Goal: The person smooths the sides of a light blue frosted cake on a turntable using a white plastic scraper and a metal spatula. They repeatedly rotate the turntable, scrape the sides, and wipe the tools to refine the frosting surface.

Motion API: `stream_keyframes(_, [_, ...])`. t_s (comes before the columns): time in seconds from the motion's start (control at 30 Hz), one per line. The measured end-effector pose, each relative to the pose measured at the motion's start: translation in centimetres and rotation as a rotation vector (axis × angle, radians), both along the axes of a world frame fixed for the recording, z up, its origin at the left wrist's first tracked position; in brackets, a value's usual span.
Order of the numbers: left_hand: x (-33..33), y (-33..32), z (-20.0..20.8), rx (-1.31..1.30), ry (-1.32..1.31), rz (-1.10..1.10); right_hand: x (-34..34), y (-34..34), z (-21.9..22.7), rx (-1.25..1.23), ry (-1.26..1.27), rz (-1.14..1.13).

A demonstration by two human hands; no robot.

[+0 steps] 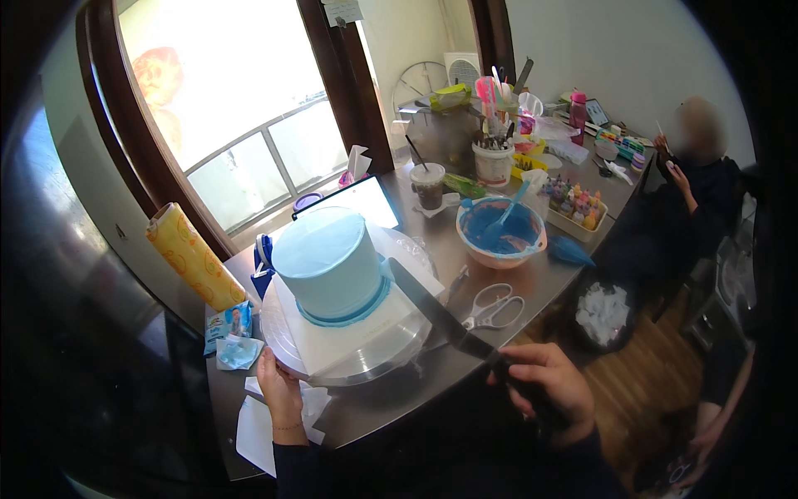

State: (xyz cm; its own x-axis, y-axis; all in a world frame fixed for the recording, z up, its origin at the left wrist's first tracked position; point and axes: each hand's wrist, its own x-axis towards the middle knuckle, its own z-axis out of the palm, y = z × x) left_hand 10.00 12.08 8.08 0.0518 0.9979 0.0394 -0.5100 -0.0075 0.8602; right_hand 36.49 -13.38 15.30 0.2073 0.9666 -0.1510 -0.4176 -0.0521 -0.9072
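Observation:
A round cake [324, 262] coated in pale blue icing stands on a white board [357, 337], with darker blue icing around its base. The board rests on a cake turntable [287, 341]. At the turntable's near left rim, my left hand [281, 395] grips the edge, its fingers partly hidden. My right hand [549, 387] is closed round the dark handle of an icing spatula [436, 308]. The long blade points up and left, its tip at the cake's lower right side; whether it touches the icing I cannot tell.
Right of the cake are a bowl [503, 264] of blue icing, scissors [495, 309] and a blue piping bag [570, 251]. Behind stand an iced drink [428, 187], a tool tub [493, 162] and a tablet [374, 202]. Wipes [229, 326] lie left. Another person [698, 179] sits far right.

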Motion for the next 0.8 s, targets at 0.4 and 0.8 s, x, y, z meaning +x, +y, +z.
stream_keyframes(0.4, [0.3, -2.1, 0.9, -0.025, -0.021, -0.044, 0.3, 1.7, 0.3, 0.033, -0.056, 0.022])
stream_keyframes(0.8, [1.9, -7.6, 0.6, -0.127, -0.007, -0.122, 0.0, 1.6, 0.2, 0.000, -0.058, 0.001])
